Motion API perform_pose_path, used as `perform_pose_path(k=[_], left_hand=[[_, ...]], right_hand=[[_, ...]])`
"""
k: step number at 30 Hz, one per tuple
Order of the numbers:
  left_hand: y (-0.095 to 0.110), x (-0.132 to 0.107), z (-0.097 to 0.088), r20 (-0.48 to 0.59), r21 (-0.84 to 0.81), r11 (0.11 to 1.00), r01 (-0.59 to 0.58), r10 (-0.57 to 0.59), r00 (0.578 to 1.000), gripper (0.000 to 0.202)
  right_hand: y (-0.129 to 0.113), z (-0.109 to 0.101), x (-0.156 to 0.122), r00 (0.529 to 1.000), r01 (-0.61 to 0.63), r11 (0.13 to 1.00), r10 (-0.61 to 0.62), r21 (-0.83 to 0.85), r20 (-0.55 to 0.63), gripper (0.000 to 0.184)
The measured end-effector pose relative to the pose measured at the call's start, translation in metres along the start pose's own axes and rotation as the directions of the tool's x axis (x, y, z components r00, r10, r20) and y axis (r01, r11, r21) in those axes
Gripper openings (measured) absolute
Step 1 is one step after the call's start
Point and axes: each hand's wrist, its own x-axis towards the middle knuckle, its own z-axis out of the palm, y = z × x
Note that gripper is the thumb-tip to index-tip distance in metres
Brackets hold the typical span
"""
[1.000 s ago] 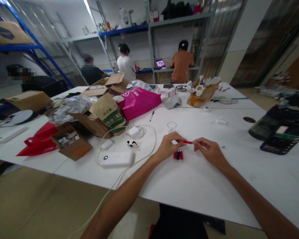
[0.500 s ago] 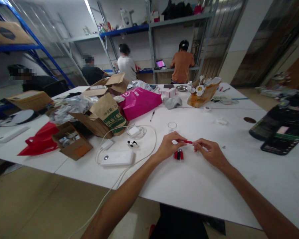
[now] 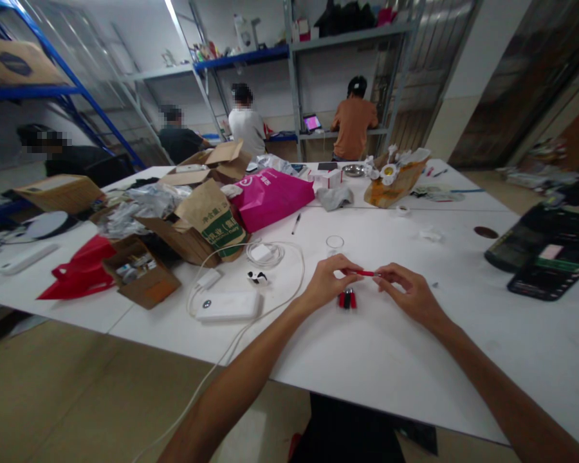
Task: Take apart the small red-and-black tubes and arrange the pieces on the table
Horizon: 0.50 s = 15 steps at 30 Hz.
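Here, your left hand (image 3: 332, 278) and right hand (image 3: 409, 289) pinch a red stick (image 3: 365, 273) above the desk (image 3: 367, 354), toward its near edge.

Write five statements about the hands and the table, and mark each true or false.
1. The left hand holds a thin red item. True.
2. The right hand lies flat on the table. False: its fingers are curled by the red item's right end.
3. Red and black pieces lie on the table near the left hand. True.
4. The white block with a round dark spot is right of both hands. False: it is left of them.
5. The pink bag is left of the clear glass. True.
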Motion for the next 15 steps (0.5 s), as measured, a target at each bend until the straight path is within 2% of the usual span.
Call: perform_pose_path(k=[7, 15], left_hand=[[0.003, 0.000, -0.001, 0.022, 0.021, 1.000, -0.013, 0.012, 1.000, 0.022], [0.001, -0.002, 0.002, 0.034, 0.092, 0.994, -0.061, 0.058, 0.998, 0.019]], right_hand=[[-0.005, -0.003, 0.000, 0.999, 0.005, 0.999, -0.002, -0.054, 0.042, 0.038], [-0.012, 0.001, 0.001, 0.996, -0.080, 0.992, 0.076, 0.099, 0.042, 0.043]])
